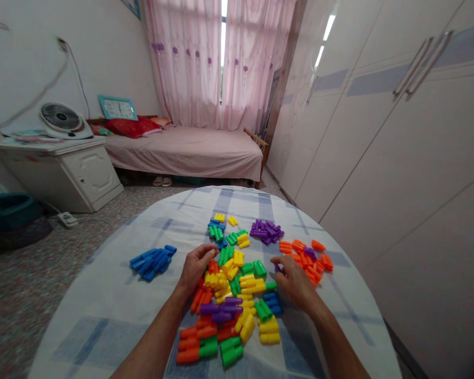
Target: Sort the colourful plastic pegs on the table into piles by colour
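Bullet-shaped plastic building blocks in joined rows lie on a round table (114,295) with a blue-and-white checked cloth. My left hand (197,267) rests at the left edge of the mixed pile, fingers curled and thumb close to the forefinger; anything between them is hidden. Near its fingertips are a green block (226,256) and an orange-red block (213,267). My right hand (295,280) is bent over the right side of the pile, closed on a small purple block (277,268) that shows beneath the fingers. Yellow blocks (253,284) and a blue block (273,303) lie between the forearms.
Sorted heaps surround the pile: blue blocks (152,261) at left, purple blocks (266,231) at the back, orange blocks (318,266) at right with a purple one on top. Beyond stand a bed (189,150), a white cabinet (90,173) with a fan (63,120), and a wardrobe (363,142).
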Demonstrator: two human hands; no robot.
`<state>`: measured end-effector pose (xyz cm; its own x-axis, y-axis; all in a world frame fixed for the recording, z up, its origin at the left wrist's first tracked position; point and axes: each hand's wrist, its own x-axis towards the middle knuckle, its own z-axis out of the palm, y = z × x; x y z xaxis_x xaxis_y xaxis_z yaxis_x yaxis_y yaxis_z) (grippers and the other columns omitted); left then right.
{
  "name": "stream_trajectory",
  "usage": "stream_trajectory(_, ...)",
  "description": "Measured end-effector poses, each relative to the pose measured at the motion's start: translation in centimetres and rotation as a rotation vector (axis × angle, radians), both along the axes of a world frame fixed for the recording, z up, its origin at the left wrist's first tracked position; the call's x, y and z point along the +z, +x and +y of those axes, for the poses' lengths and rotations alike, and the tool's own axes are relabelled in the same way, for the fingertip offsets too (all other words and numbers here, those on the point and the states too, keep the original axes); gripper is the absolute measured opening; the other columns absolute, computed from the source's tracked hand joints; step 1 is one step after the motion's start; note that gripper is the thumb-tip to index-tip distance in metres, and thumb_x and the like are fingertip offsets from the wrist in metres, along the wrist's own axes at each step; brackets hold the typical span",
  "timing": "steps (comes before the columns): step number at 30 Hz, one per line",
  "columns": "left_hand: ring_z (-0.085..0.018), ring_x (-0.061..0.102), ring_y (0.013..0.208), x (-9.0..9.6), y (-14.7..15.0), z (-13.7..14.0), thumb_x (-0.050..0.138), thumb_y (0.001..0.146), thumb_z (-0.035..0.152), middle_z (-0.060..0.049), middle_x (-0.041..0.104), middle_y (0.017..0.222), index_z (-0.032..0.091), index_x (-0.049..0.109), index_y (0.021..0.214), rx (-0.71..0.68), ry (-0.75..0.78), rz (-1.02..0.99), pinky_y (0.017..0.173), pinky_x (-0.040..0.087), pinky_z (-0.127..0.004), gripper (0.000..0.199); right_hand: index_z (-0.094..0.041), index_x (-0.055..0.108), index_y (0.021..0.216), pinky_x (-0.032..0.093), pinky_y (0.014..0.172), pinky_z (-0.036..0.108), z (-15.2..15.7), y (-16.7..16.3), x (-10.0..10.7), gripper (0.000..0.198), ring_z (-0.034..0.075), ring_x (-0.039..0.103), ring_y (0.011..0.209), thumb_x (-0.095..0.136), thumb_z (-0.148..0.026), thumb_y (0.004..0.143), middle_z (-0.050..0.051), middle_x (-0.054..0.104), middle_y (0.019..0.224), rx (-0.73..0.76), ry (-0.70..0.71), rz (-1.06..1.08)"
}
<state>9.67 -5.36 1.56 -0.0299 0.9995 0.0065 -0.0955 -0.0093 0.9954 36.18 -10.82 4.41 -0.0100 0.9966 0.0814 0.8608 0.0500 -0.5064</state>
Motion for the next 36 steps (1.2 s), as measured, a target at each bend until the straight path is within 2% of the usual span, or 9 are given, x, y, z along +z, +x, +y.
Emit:
stream_trajectory(5, -0.023, 0.065, 0.087, 0.1, 0.0, 0.0, 0.068, 0.062, 0.043, -0.007, 0.072, 0.084, 0.014, 0.067, 0.086, -0.018, 0.003, -0.002, 0.078, 0.048, -0.031, 0.038, -0.014, 0.058, 0.107, 0.039, 0.096, 0.033, 3.3, -1.4, -2.3, 0.039, 0.02, 0.053, 0.105, 0.039, -0.011, 0.074, 0.011, 0.058, 0.11, -0.085, 0.16, 0.016)
stream_trajectory(9, -0.023, 0.065, 0.087, -0.1, -0.1, 0.1, 0.068, 0.063, 0.044, -0.008, 0.072, 0.083, 0.014, 0.067, 0.087, -0.018, 0.0, 0.006, 0.078, 0.048, -0.031, 0.038, -0.017, 0.056, 0.112, 0.038, 0.098, 0.035, 3.9, -1.3, -3.4, 0.042, 0.021, 0.05, 0.111, 0.037, -0.011, 0.075, 0.01, 0.056, 0.113, -0.128, 0.301, 0.044)
stream_trajectory(12, -0.023, 0.065, 0.087, -0.3, -0.1, 0.1, 0.068, 0.064, 0.043, -0.007, 0.072, 0.083, 0.015, 0.067, 0.088, -0.02, 0.005, 0.01, 0.078, 0.047, -0.031, 0.037, -0.016, 0.052, 0.118, 0.041, 0.094, 0.036, 3.9, -0.9, -3.8, 0.044, 0.021, 0.053, 0.106, 0.038, -0.013, 0.076, 0.01, 0.057, 0.113, -0.159, 0.346, 0.119)
stream_trajectory(17, -0.023, 0.065, 0.087, -0.2, -0.1, 0.0, 0.069, 0.063, 0.042, -0.007, 0.072, 0.081, 0.015, 0.067, 0.087, -0.014, -0.007, 0.012, 0.078, 0.048, -0.031, 0.037, -0.014, 0.053, 0.116, 0.046, 0.086, 0.036, 3.8, -0.7, -3.9, 0.04, 0.02, 0.057, 0.096, 0.04, -0.02, 0.079, 0.01, 0.061, 0.11, -0.159, 0.301, 0.165)
stream_trajectory(24, -0.023, 0.065, 0.088, -0.1, -0.1, 0.0, 0.068, 0.064, 0.042, -0.006, 0.071, 0.082, 0.015, 0.067, 0.087, -0.016, 0.0, 0.019, 0.079, 0.048, -0.03, 0.036, -0.018, 0.056, 0.112, 0.044, 0.085, 0.032, 3.7, -0.9, -3.8, 0.033, 0.018, 0.059, 0.092, 0.043, -0.022, 0.081, 0.008, 0.062, 0.109, -0.078, 0.182, 0.025)
stream_trajectory(28, -0.023, 0.065, 0.089, 0.0, 0.0, 0.0, 0.068, 0.063, 0.042, -0.006, 0.071, 0.083, 0.015, 0.067, 0.086, -0.016, -0.005, 0.017, 0.079, 0.048, -0.03, 0.036, -0.017, 0.054, 0.114, 0.043, 0.084, 0.031, 3.7, -0.9, -3.8, 0.035, 0.019, 0.057, 0.095, 0.047, -0.024, 0.081, 0.009, 0.06, 0.111, -0.087, 0.178, -0.039)
stream_trajectory(32, -0.023, 0.065, 0.089, 0.2, 0.1, -0.1, 0.07, 0.061, 0.044, -0.007, 0.071, 0.082, 0.015, 0.068, 0.086, -0.007, -0.014, 0.015, 0.078, 0.048, -0.03, 0.038, -0.02, 0.055, 0.114, 0.042, 0.084, 0.03, 3.7, -1.2, -3.6, 0.035, 0.018, 0.057, 0.095, 0.045, -0.018, 0.08, 0.007, 0.061, 0.107, -0.069, 0.171, -0.064)
stream_trajectory(36, -0.024, 0.065, 0.088, 0.2, 0.1, -0.1, 0.07, 0.061, 0.045, -0.007, 0.071, 0.082, 0.015, 0.068, 0.086, -0.005, -0.007, 0.022, 0.078, 0.048, -0.03, 0.039, -0.019, 0.056, 0.108, 0.041, 0.085, 0.03, 3.7, -1.2, -3.2, 0.03, 0.019, 0.055, 0.096, 0.043, -0.017, 0.082, 0.007, 0.061, 0.105, -0.108, 0.262, -0.048)
